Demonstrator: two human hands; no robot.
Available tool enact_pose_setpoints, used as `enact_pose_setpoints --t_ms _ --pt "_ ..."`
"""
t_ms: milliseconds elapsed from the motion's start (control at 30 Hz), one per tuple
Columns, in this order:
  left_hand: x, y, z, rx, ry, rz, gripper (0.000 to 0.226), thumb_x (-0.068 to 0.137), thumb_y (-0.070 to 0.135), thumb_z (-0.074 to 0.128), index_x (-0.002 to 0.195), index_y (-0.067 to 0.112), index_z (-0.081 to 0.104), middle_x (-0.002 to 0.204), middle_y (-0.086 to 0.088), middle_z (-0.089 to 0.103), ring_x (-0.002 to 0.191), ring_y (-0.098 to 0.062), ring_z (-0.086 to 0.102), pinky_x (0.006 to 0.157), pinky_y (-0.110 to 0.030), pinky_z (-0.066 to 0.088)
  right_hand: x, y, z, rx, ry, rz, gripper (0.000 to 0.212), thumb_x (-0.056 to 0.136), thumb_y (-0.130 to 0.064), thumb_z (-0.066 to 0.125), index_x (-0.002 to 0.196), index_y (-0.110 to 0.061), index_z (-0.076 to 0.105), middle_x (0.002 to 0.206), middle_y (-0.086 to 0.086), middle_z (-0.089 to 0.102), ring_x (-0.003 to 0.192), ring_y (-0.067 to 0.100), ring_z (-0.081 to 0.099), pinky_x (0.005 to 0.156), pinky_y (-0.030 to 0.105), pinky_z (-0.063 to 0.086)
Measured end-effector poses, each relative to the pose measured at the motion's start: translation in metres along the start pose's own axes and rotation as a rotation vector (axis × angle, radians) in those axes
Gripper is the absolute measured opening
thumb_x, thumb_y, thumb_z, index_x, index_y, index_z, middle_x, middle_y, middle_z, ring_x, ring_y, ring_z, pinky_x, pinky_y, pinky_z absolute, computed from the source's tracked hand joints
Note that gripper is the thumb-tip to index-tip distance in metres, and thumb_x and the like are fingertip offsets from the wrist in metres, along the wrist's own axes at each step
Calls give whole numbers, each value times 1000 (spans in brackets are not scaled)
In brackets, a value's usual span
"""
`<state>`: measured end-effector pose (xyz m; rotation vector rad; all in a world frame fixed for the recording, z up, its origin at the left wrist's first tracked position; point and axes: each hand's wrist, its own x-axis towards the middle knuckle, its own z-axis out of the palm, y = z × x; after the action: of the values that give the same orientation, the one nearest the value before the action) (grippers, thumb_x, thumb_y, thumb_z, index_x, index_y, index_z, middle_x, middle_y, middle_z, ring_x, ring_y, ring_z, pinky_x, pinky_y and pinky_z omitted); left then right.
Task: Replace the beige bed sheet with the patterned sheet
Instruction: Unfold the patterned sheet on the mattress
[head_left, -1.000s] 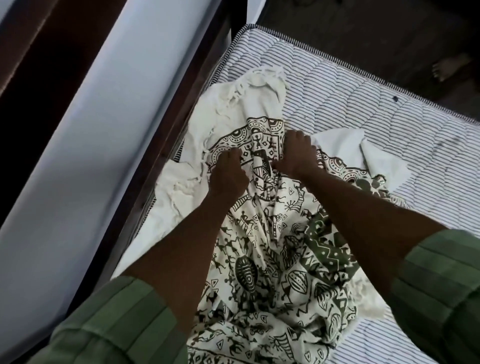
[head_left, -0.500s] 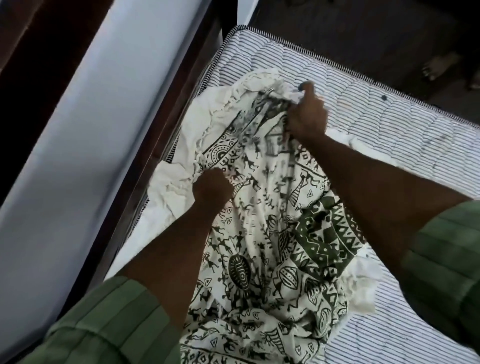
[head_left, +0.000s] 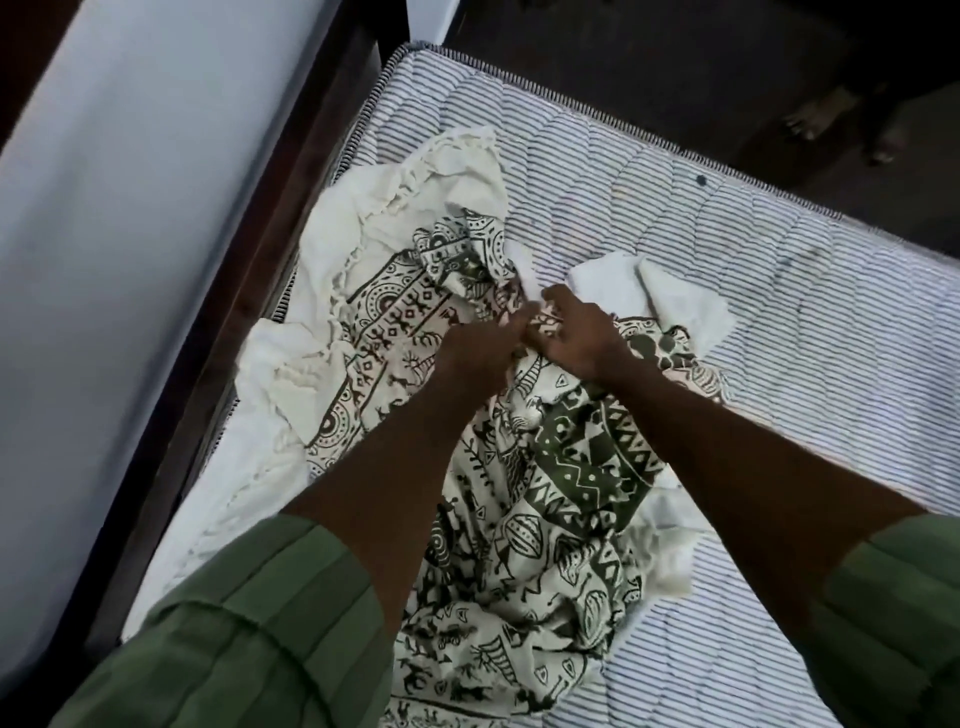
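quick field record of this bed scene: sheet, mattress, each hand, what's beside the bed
patterned sheet: bunched in a crumpled heap on the mattress, not spread out
mattress: striped, bare where the sheet does not cover it
beige sheet: not seen
left hand: grips a fold of the sheet
right hand: grips the sheet, close beside the left hand
bed frame: dark wood, along the mattress's left edge
sleeves: green, pushed up the forearms
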<state>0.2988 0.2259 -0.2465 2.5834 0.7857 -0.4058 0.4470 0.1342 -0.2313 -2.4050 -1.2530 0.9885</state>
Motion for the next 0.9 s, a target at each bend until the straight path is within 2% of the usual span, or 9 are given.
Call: enact_pose_setpoints --t_ms 100,233,333,433,567,667,733,800,900 --pt "-1 3 -4 98 48 -100 30 99 27 59 127 15 52 108 -8 71 101 -32 71 79 -40 55 -11 14 -12 -220 -136 -48 77 81 -66 73 138 -21 45 119 8 71 96 30 68 81 35 50" --pt "-9 -16 -16 79 164 -154 24 94 31 61 102 9 67 97 -13 73 92 -34 72 76 -39 56 -19 27 -27 -442 -109 -89 78 82 -73 66 133 -17 50 115 16 69 110 36 65 90 41 53" --pt "-14 -25 -22 -58 286 -392 20 91 20 55 104 9 65 101 -16 70 97 -38 68 81 -43 55 -17 27 -34 -666 -128 -26 77 78 -85 57 120 -20 60 110 11 70 106 32 65 95 43 46" --pt "-18 -36 -34 -322 343 -745 26 93 18 54 113 7 68 111 -16 70 106 -37 67 84 -40 53 -17 28 -49 -812 -170 168 71 79 -76 65 121 -19 64 122 8 69 118 30 62 109 54 35" --pt "-36 -48 -26 -493 300 -923 31 95 18 53 121 8 65 121 -16 65 111 -37 62 91 -45 50 -19 51 -66 -480 -416 406 54 70 -61 83 102 -19 76 114 8 70 110 30 67 97 51 49" --pt "-42 -25 -14 -327 468 -786 46 85 16 57 130 12 55 137 -15 50 118 -36 56 92 -46 53 -30 51 -60 -292 -553 216 44 68 -41 90 100 -14 76 104 11 75 92 29 72 83 41 60" --pt "-39 -1 -14 -148 557 -412 62 76 6 60 136 14 50 147 -14 43 125 -29 52 94 -40 54 -40 45 -49 -304 -498 40 49 68 -43 86 109 -20 72 102 6 75 90 24 70 83 38 59" --pt "-31 25 -10 -130 374 44 80 75 7 69 148 18 40 156 -10 36 134 -26 46 97 -36 51 -48 42 -35 -220 -489 -15 48 70 -49 84 109 -24 69 102 0 73 91 21 68 85 35 54" --pt "-24 50 -3 -157 -42 237 87 73 27 83 147 25 39 142 -3 52 125 -24 55 94 -41 54 -64 41 -20 344 -645 102 39 94 -51 66 114 -18 71 112 6 75 102 28 71 94 40 55"
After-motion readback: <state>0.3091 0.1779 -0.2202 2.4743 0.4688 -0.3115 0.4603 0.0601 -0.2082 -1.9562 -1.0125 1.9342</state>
